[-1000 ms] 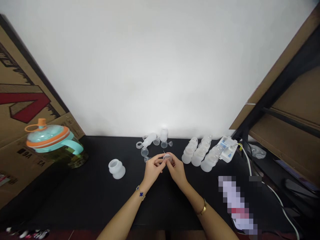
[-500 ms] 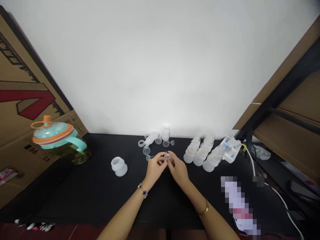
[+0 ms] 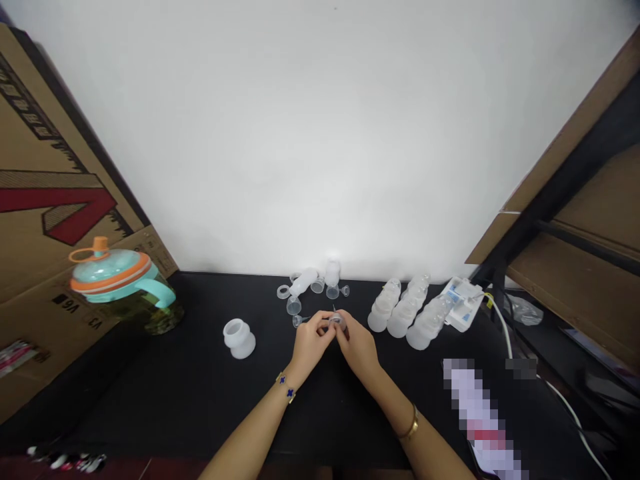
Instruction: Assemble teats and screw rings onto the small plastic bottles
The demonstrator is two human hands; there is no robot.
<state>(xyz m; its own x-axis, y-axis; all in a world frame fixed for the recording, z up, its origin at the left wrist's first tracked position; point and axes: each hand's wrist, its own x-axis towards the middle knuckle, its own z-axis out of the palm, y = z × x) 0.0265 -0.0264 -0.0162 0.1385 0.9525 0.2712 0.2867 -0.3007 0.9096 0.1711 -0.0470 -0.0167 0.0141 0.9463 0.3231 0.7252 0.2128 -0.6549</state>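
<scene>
- Left hand (image 3: 310, 341) and right hand (image 3: 358, 347): fingertips meet above the middle of the black desk (image 3: 190, 400). Both pinch one small clear part (image 3: 336, 321) between them.
- Small clear part: held just off the desk surface. Its exact shape is too small to tell.
- Loose clear pieces (image 3: 311, 288): scattered just beyond the hands, near the wall.
- Translucent bottles (image 3: 400, 310): in rows to the right of the hands, apart from them.
- White squat container (image 3: 239, 338): standing upright to the left.
- Teal-lidded jug (image 3: 120, 288): at the far left edge, beside the cardboard box (image 3: 45, 220).
</scene>
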